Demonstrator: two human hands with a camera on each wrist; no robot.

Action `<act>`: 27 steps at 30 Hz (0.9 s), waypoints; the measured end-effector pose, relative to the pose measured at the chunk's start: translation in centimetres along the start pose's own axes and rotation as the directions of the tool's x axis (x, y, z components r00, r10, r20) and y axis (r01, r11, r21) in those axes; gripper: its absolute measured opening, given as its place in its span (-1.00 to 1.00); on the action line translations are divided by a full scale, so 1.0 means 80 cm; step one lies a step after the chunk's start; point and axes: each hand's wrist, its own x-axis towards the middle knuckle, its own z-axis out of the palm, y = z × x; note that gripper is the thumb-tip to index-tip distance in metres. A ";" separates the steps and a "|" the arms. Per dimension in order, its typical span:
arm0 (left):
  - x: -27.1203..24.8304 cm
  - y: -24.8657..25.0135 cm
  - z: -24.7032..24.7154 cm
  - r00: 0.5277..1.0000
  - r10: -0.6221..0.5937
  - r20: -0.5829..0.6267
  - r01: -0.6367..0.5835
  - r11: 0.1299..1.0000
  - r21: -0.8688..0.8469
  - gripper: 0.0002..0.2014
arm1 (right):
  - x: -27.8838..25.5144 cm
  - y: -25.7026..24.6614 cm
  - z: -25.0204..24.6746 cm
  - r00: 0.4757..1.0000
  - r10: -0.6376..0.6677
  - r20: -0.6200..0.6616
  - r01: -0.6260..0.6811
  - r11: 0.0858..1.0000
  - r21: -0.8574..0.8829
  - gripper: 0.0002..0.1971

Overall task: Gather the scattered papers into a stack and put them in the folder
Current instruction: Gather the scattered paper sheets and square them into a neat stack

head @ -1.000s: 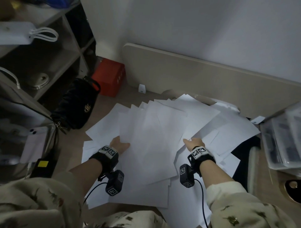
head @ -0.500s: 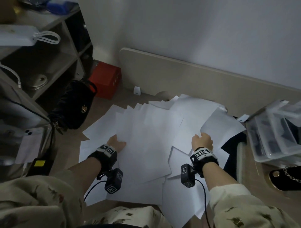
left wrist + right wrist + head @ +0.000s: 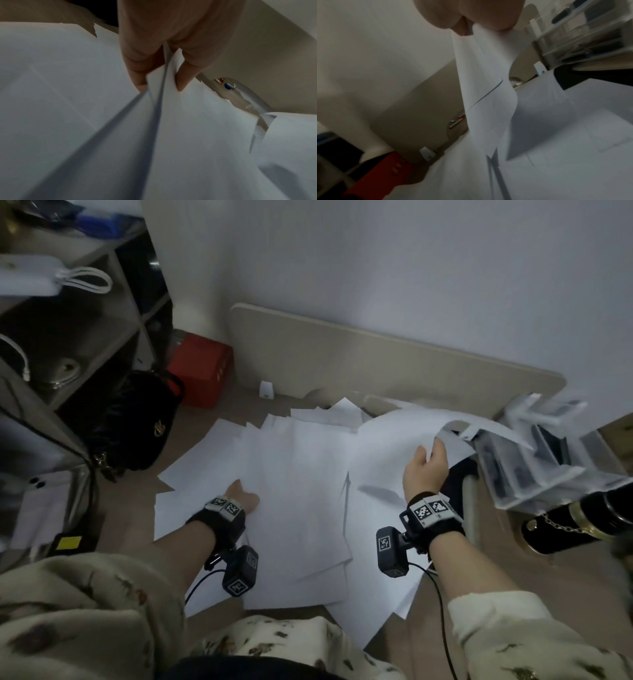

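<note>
Several white papers [image 3: 301,474] lie overlapped on the floor in front of me. My left hand [image 3: 241,496] is at the pile's left side; in the left wrist view its thumb and fingers [image 3: 137,75] pinch the edges of a few sheets [image 3: 188,121]. My right hand [image 3: 426,470] is raised at the pile's right side and grips lifted, curling sheets [image 3: 404,433]. The right wrist view shows that hand [image 3: 471,28] pinching a hanging sheet [image 3: 484,81]. A dark flat object [image 3: 459,474] lies under the papers' right edge; whether it is the folder I cannot tell.
A beige board [image 3: 376,361] leans on the wall behind the papers. A red box [image 3: 200,369], a black handbag [image 3: 137,422] and a shelf unit [image 3: 68,344] stand at the left. At the right are a clear plastic organiser [image 3: 534,460] and a black cylinder with a chain [image 3: 582,518].
My right hand has moved right and up, taking hold of sheets at the pile's right side and lifting them. The left hand has stayed at the left edge.
</note>
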 end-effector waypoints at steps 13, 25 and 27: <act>-0.008 0.013 0.000 0.999 0.041 -0.022 -0.042 0.997 -0.062 -0.58 | -0.017 -0.018 0.030 0.831 -0.104 0.546 -0.088 0.945 0.315 -0.74; -0.012 0.021 -0.001 0.994 -0.074 0.081 0.093 0.960 -0.264 -0.39 | -0.028 0.095 0.027 0.593 0.429 0.682 0.031 0.834 -0.551 -0.64; -0.016 0.019 -0.001 0.994 -0.060 0.097 0.080 0.972 -0.220 -0.43 | -0.035 0.097 0.030 0.537 0.478 0.695 0.064 0.798 -0.599 -0.57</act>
